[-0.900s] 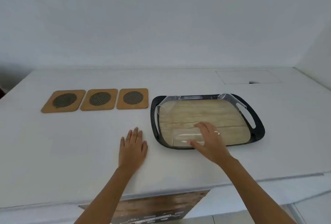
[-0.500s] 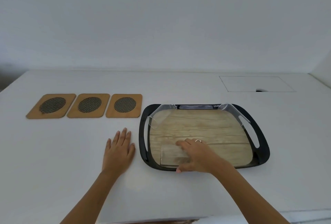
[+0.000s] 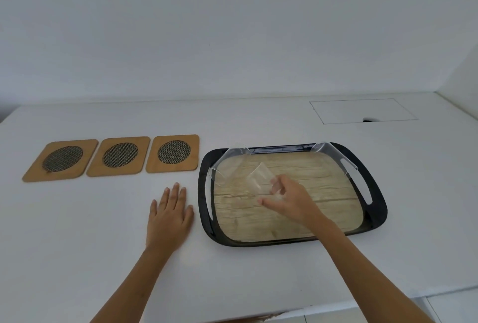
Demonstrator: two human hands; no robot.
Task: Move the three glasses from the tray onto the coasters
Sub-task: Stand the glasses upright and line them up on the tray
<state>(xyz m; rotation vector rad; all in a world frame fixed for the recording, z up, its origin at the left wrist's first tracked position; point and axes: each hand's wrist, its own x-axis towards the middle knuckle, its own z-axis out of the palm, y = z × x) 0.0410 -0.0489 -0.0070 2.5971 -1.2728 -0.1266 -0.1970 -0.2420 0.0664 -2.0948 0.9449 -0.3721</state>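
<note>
A black tray (image 3: 376, 222) with a wood-print floor lies right of centre on the white counter. My right hand (image 3: 291, 200) grips a clear glass (image 3: 260, 179), lifted and tilted over the tray's middle. A second clear glass (image 3: 229, 163) stands at the tray's back left corner, a third (image 3: 333, 158) at its back right corner. Three wooden coasters with dark mesh discs lie in a row left of the tray: left (image 3: 62, 159), middle (image 3: 119, 156), right (image 3: 173, 153). My left hand (image 3: 169, 215) rests flat on the counter, fingers spread, just left of the tray.
The white counter (image 3: 77, 232) runs to a white wall behind. A flush rectangular hatch (image 3: 362, 110) with a small dark notch sits at the back right. The counter's front edge runs below my forearms.
My right hand closed on the glass at the tray's front and raised it toward the tray's middle, tilting it. The left hand stayed flat on the counter. The camera view shifted.
</note>
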